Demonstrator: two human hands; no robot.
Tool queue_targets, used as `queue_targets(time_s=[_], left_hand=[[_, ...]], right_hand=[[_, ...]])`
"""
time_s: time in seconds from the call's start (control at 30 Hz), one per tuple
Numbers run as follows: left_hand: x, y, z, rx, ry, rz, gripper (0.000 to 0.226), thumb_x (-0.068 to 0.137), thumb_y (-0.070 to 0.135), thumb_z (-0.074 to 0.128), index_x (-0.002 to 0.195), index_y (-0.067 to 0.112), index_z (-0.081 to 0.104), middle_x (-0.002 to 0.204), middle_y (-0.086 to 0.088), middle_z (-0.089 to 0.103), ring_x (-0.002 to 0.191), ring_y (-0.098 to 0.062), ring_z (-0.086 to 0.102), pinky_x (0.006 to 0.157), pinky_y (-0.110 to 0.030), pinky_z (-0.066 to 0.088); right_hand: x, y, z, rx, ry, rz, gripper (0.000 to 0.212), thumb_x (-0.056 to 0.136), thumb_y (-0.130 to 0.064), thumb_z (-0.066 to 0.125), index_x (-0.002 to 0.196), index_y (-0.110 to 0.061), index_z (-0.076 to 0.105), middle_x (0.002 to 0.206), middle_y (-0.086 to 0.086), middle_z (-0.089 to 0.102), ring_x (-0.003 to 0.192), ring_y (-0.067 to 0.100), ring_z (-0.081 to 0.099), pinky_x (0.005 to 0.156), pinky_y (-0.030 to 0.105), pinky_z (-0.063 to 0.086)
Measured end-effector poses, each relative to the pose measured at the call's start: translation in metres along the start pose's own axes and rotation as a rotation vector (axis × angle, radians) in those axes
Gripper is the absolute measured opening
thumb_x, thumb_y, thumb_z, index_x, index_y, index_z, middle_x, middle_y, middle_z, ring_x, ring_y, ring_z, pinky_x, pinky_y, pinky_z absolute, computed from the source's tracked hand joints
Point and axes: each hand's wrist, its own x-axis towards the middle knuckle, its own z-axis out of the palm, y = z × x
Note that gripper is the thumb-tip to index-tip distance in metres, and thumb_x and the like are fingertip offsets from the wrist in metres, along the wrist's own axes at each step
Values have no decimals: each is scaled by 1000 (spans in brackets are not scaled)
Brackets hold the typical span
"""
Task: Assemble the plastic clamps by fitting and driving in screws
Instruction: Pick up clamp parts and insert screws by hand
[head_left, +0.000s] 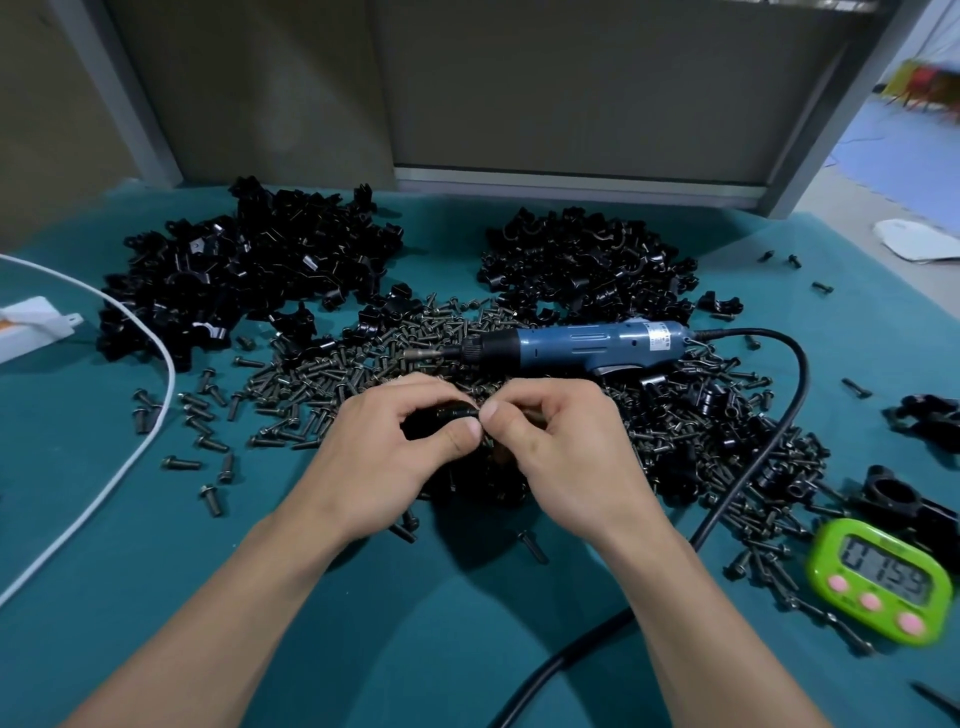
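Left grip (395, 457) curled round black clamp (453, 413), centre of frame, held over screw pile (332, 369). Right grip (561, 452) pinches clamp's right end, fingertips closed; probably seating screw, but screw itself hidden.

Risks:
- screw goes in tilted and cross-threads in plastic
- screw slips from fingertips, lost in pile
- clamp halves shift if hold loosens

Around:
- electric screwdriver (587, 345) lies on pile just behind hands, bit pointing left
- its black cord (753, 457) loops past right wrist, could snag on pickup
- clamp-part heaps upper left (249, 270), upper right (587, 265)
- green timer (878, 582) lower right
- white cable (150, 364) on desk (130, 571), left
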Motion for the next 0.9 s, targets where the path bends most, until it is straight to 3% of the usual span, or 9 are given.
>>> queue_targets(time_s=[0.1, 0.23, 0.3, 0.4, 0.57, 0.73, 0.9], left_hand=[[2, 1, 0, -12, -21, 31, 22, 82, 45, 73, 98, 32, 80, 109, 20, 70, 108, -6, 66, 97, -32, 49], [1, 1, 2, 9, -6, 110, 16, 83, 33, 74, 97, 26, 79, 108, 18, 68, 109, -6, 64, 93, -22, 47], [0, 0, 2, 24, 20, 143, 16, 85, 31, 74, 99, 24, 78, 107, 18, 67, 109, -4, 63, 91, -16, 45], [-1, 1, 1, 42, 36, 162, 17, 85, 26, 72, 100, 20, 78, 107, 18, 66, 109, -3, 62, 91, -14, 44], [-2, 0, 1, 74, 44, 174, 18, 84, 26, 71, 101, 21, 76, 107, 21, 66, 108, 4, 60, 91, -9, 41], [-1, -1, 1, 79, 50, 180, 17, 86, 27, 71, 102, 24, 76, 109, 22, 64, 108, 2, 61, 89, -8, 41], [-2, -4, -1, 117, 52, 197, 20, 89, 36, 70, 105, 26, 75, 111, 23, 62, 109, -2, 62, 91, -19, 47]], right_hand=[[0, 1, -4, -32, 1, -6, 19, 94, -24, 71, 76, -29, 75, 64, -12, 69, 60, 4, 61, 57, 16, 45], [0, 0, -3, -20, 13, -16, 14, 90, -19, 73, 80, -29, 72, 62, -12, 66, 57, 10, 63, 58, 27, 52], [0, -1, 0, -9, 7, -44, 16, 92, -17, 71, 81, -27, 71, 60, -8, 63, 55, 14, 58, 56, 31, 49], [-1, 0, 6, -38, 14, -81, 17, 96, -15, 67, 82, -24, 69, 63, -3, 60, 58, 16, 51, 52, 22, 39], [-3, 2, 17, -93, 29, -52, 24, 101, -15, 60, 80, -27, 62, 63, -5, 56, 60, 11, 49, 54, 24, 39], [-4, -1, 23, -134, 71, -46, 26, 102, -17, 56, 77, -21, 59, 65, -11, 56, 60, 9, 49, 55, 24, 37], [-3, -4, 17, -113, 20, 2, 26, 102, -21, 57, 77, -23, 61, 62, -12, 59, 56, 8, 50, 53, 20, 35]])
